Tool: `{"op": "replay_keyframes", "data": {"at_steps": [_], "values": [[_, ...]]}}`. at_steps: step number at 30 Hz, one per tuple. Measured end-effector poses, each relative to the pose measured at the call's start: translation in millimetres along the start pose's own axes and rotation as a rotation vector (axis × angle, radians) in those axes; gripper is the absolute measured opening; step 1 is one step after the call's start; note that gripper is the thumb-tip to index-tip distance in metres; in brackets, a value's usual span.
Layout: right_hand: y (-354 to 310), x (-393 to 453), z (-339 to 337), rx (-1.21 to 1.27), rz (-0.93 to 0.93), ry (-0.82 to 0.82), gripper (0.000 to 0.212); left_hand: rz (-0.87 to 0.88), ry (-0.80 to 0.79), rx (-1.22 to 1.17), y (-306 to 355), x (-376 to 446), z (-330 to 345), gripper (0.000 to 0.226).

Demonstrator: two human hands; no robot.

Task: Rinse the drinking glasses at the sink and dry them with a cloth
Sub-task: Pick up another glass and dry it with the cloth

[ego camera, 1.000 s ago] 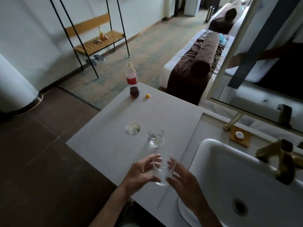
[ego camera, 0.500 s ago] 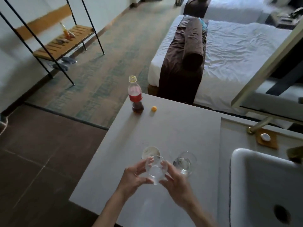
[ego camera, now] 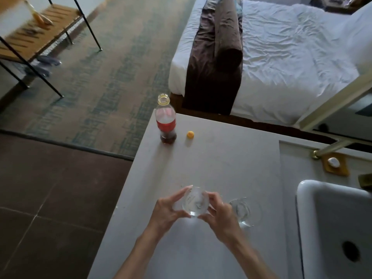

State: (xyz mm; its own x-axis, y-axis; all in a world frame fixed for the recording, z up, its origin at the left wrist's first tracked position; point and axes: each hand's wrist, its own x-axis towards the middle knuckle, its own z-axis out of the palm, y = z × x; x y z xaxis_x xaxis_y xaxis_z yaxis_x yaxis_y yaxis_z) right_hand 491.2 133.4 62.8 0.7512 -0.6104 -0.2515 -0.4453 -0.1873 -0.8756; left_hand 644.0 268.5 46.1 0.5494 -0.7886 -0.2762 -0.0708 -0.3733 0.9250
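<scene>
A clear drinking glass [ego camera: 195, 202] is held between both my hands over the grey counter [ego camera: 221, 170]. My left hand [ego camera: 169, 210] grips its left side and my right hand [ego camera: 219, 214] its right side. A second clear glass [ego camera: 246, 211] stands upright on the counter just right of my right hand. The white sink [ego camera: 332, 228] fills the lower right corner, its drain [ego camera: 351, 251] visible. No cloth is in view.
An open cola bottle [ego camera: 166, 121] stands at the counter's far left edge, with its yellow cap [ego camera: 190, 135] beside it. A soap dish [ego camera: 335, 163] sits behind the sink. Beyond the counter are a bed [ego camera: 281, 57] and a wooden rack [ego camera: 40, 27].
My hands carried the glass left across the counter, past the standing glass. The round coaster seen earlier is now hidden under the held glass. My view swung left, away from the sink.
</scene>
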Motion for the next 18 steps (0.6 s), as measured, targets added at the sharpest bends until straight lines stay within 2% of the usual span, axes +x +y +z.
{"op": "replay_keyframes", "data": {"at_steps": [8,18], "values": [[1.6,7.5,-0.7,-0.014,0.026,0.018,0.064,0.051,-0.027,0.023,-7.2,14.4,1.7,0.08],[7.0,0.5,-0.5,-0.019,0.041,0.001,0.057,0.075,-0.019,0.028,-2.6,8.3,4.6,0.076]]}}
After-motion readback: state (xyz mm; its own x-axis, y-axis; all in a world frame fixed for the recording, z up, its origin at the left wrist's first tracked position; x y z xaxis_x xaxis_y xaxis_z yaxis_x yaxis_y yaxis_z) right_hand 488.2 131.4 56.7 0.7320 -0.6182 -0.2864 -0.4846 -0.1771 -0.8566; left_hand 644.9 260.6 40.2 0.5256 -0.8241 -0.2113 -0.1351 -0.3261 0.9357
